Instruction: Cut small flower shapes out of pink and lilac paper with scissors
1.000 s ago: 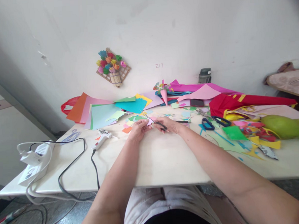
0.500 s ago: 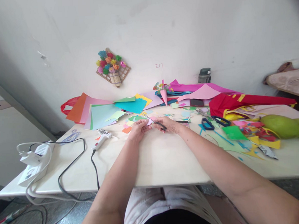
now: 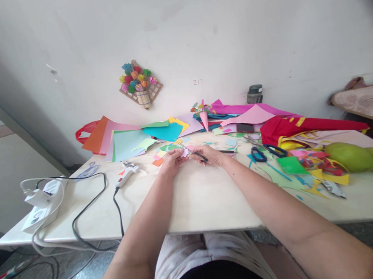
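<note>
Between the fingers of my left hand (image 3: pixel 172 162) is a small piece of pale lilac paper (image 3: pixel 185 152). My right hand (image 3: pixel 210 155) is closed round the dark handles of a pair of scissors (image 3: pixel 200 156). Their metal blades point up and left, right at the edge of the lilac piece. Both hands are above the near middle of the pale table (image 3: pixel 209 205). Just beyond them lie several small scraps of coloured paper (image 3: pixel 164 148). My fingers partly hide the lilac piece and the scissor handles.
At left are a hot glue gun (image 3: pixel 127 175) and a power strip (image 3: pixel 45 203) with cables. Coloured sheets (image 3: pixel 130 143) and a pink paper cone of flowers (image 3: pixel 204 120) stand along the wall. Blue-handled scissors (image 3: pixel 258 154), paper scraps and a green bag-like object (image 3: pixel 348 157) lie right.
The scissor blades have shifted very slightly against the lilac paper. Both hands stay in nearly the same place, and everything else lies as before.
</note>
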Demonstrator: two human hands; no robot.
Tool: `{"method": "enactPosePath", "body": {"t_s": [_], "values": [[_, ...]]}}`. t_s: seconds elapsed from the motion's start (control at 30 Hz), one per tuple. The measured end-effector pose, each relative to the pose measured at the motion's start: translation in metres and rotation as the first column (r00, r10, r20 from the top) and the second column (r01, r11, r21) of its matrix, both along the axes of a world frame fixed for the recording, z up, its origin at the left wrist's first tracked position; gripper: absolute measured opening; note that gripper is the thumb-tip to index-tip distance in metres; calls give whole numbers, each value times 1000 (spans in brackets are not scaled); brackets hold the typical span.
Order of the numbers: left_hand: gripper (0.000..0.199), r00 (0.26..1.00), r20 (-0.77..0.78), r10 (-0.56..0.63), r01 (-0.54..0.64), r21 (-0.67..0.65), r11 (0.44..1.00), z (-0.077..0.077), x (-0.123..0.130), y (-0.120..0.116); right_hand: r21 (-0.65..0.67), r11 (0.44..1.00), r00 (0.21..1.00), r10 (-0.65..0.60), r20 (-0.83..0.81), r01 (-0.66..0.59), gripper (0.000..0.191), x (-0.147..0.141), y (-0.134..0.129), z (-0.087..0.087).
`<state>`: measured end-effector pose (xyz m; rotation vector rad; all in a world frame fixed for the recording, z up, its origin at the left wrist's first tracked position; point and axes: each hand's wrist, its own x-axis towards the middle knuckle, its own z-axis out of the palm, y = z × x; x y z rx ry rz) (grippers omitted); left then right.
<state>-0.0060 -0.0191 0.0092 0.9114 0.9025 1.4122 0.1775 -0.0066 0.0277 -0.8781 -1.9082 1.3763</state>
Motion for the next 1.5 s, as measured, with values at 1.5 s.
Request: {"method": "enactPosePath", "body": {"t_s": [1.5], "values": [[17, 998, 14, 59, -59, 5, 998, 3, 0, -1, 46, 999, 1000, 4, -10, -3, 42, 0, 13, -12]]}}
